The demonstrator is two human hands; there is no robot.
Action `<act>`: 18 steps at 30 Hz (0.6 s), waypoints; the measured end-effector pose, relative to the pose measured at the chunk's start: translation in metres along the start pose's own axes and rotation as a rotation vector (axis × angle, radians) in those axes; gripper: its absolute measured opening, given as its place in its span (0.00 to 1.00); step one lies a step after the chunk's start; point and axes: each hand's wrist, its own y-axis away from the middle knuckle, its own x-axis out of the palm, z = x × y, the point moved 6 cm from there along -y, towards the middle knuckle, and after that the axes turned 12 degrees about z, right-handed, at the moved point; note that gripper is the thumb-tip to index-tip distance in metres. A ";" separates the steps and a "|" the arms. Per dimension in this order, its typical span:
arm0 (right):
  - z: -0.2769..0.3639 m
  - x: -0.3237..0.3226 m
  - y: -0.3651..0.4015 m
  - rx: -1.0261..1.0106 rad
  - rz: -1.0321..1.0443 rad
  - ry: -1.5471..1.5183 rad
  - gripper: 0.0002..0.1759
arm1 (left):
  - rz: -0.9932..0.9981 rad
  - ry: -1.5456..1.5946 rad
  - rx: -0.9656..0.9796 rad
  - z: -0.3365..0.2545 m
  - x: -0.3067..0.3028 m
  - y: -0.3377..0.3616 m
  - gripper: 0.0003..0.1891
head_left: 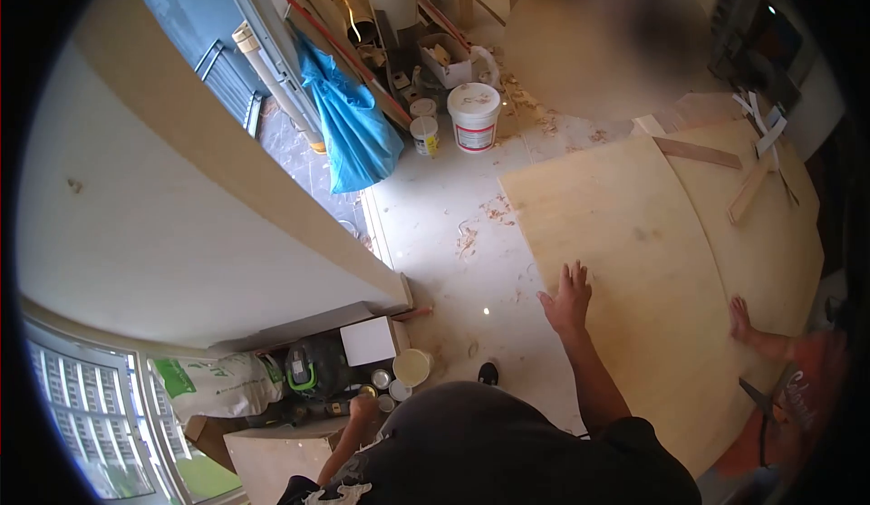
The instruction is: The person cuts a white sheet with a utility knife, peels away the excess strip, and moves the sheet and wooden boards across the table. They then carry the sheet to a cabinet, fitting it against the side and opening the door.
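My right hand (568, 298) lies open on a large plywood sheet (625, 224), its fingers spread near the left edge. Low on the left, my left hand (363, 406) is closed beside several small tins and cups; a dark tool-like thing (336, 407) is right by it, and what the fingers hold is hidden. A second board (761, 206) lies along the right side of the plywood. Another person's hand (741, 320) presses on the boards at the right, below which a red shirt (788, 396) shows.
Wood strips (698, 152) lie on the far board. A white bucket (474, 117) and a blue bag (344, 115) stand beyond, with shavings on the floor. At lower left are a white box (369, 340), a black-and-green machine (313, 369) and a wooden box (276, 460).
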 end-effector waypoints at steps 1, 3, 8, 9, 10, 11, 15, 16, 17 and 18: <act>-0.003 -0.001 -0.006 0.044 0.035 0.009 0.52 | -0.045 0.224 0.059 -0.019 -0.031 -0.005 0.16; -0.008 -0.001 -0.016 0.096 0.095 0.022 0.57 | -0.116 0.606 0.107 -0.050 -0.090 -0.026 0.19; 0.002 0.004 -0.030 0.143 0.220 0.132 0.60 | -0.169 0.443 0.320 -0.083 -0.220 -0.084 0.19; 0.001 0.007 -0.034 0.145 0.192 0.155 0.59 | -0.306 0.263 0.397 -0.079 -0.233 -0.113 0.17; 0.000 0.012 -0.035 0.149 0.162 0.181 0.58 | -0.444 0.084 0.476 -0.078 -0.247 -0.133 0.15; -0.002 0.016 -0.037 0.152 0.131 0.210 0.58 | -0.383 -0.206 0.487 -0.083 -0.267 -0.151 0.13; -0.004 0.018 -0.050 0.146 0.137 0.201 0.55 | -0.064 0.226 0.356 -0.046 -0.291 -0.311 0.25; 0.000 0.018 -0.052 0.159 0.131 0.214 0.54 | -0.056 0.122 0.390 -0.042 -0.305 -0.349 0.26; 0.005 0.014 -0.052 0.177 0.130 0.230 0.54 | -0.046 0.018 0.429 -0.041 -0.320 -0.375 0.27; 0.009 0.009 -0.057 0.202 0.167 0.221 0.53 | 0.027 0.155 0.352 -0.039 -0.360 -0.369 0.27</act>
